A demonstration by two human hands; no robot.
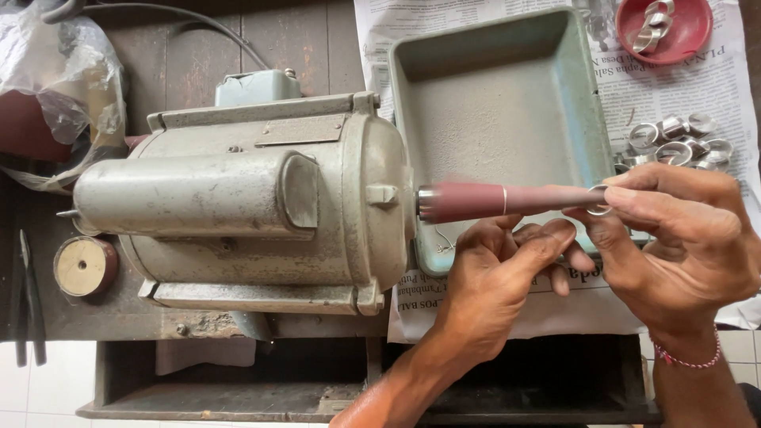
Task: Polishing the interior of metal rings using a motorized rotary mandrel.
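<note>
A grey electric motor (254, 202) lies on a dark bench, with a reddish tapered spindle (507, 200) sticking out of its right end. My right hand (682, 238) pinches a small silver ring (600, 200) around the spindle's thin tip. Just beneath the spindle, my left hand (499, 277) has its fingers curled and touching my right hand's fingers, holding nothing that I can see.
A green metal tray (491, 95) sits behind the spindle on newspaper (697, 79). Several silver rings (678, 141) lie at the right, more in a red bowl (664, 28). A plastic bag (59, 87) is far left, a round disc (83, 265) and pliers (28, 301) at the lower left.
</note>
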